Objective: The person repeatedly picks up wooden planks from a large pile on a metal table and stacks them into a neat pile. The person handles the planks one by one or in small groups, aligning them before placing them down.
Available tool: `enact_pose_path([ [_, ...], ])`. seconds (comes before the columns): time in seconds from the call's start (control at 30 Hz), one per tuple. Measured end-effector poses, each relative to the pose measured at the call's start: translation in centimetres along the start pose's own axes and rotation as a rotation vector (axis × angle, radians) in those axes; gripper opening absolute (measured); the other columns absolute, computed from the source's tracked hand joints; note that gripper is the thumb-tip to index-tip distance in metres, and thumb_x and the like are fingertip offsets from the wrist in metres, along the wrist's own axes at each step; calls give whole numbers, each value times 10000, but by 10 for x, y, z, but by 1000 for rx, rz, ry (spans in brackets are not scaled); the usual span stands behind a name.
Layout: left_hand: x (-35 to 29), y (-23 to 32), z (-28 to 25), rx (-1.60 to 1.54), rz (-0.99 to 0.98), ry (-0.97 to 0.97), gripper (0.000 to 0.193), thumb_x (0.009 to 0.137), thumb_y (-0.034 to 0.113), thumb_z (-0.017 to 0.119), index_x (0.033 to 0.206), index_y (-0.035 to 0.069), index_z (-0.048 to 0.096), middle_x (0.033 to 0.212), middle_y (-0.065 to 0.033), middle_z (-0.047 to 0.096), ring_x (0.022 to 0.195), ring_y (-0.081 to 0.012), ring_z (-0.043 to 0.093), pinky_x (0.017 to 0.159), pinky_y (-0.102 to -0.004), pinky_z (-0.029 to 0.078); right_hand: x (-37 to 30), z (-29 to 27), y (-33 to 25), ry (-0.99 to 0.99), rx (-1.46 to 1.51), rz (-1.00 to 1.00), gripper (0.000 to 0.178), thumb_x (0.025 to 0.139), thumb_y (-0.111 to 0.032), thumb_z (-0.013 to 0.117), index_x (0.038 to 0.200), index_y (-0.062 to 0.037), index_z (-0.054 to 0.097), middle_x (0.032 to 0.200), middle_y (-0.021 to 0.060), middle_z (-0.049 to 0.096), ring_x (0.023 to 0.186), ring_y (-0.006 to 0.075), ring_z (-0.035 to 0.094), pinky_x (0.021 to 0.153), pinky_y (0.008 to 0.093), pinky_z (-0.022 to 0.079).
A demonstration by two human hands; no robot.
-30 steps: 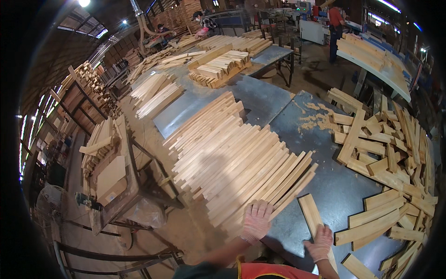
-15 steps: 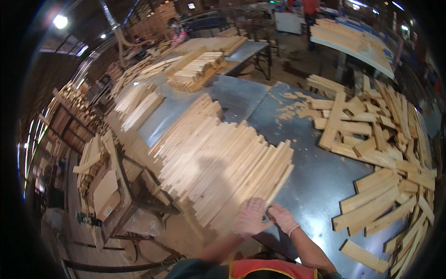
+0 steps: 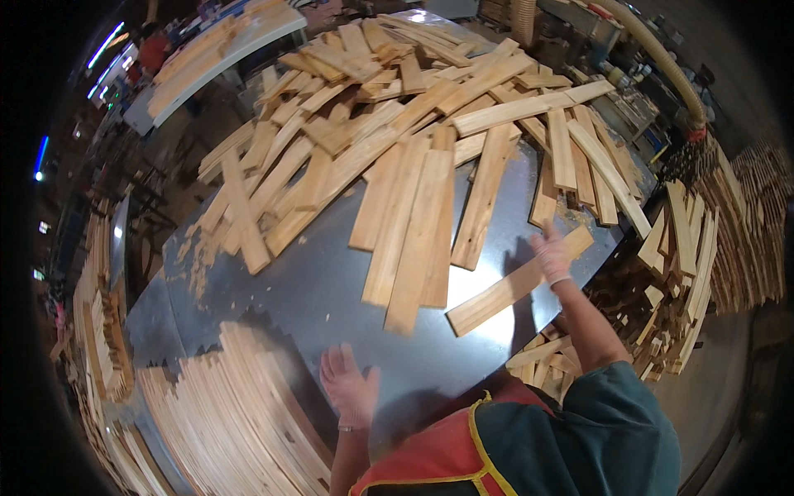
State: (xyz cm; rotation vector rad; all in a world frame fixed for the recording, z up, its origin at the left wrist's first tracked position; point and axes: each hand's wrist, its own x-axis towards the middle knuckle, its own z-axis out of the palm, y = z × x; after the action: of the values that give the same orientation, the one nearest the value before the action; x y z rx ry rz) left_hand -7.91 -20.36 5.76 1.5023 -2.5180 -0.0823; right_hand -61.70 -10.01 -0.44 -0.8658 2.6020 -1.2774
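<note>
A light wooden slat lies slantwise on the grey metal desk, near its right edge. The right hand rests on it, fingers spread. The left hand hovers open beside the stacked slats.

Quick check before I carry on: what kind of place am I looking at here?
Most likely a woodworking shop or sawmill sorting floor. A metal-topped table carries a loose heap of short wooden slats and a neat slat stack; a flexible dust hose hangs nearby. The right hand touches one slat.
</note>
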Motion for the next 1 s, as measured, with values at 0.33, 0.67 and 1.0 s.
enact_pose_path([
  [0.33, 143, 130, 52, 32, 15, -439, 993, 763, 412, 852, 1572, 72, 387, 1301, -173, 609, 1216, -350, 604, 1010, -471, 491, 81, 115, -67, -300, 312, 436, 433, 925, -252, 708, 1259, -3, 588, 1108, 237, 690, 1019, 385, 682, 904, 448, 566],
  [0.67, 21, 67, 9, -2160, -604, -867, 833, 813, 243, 813, 1533, 14, 462, 1345, -143, 647, 1188, -280, 669, 1001, -410, 560, -34, 53, -140, -595, 815, 449, 575, 880, -116, 743, 1392, 40, 531, 1202, 173, 690, 1065, 306, 698, 966, 412, 572],
  [1.0, -64, 29, -24, -1224, -688, -252, 364, 860, 87, 635, 1216, 12, 655, 1083, -131, 713, 959, -282, 703, 841, -418, 591, -150, 34, -158, -878, -389, -236, 985, 786, -554, 775, 1536, -28, 414, 1493, 252, 496, 1397, 423, 472, 1209, 502, 343],
])
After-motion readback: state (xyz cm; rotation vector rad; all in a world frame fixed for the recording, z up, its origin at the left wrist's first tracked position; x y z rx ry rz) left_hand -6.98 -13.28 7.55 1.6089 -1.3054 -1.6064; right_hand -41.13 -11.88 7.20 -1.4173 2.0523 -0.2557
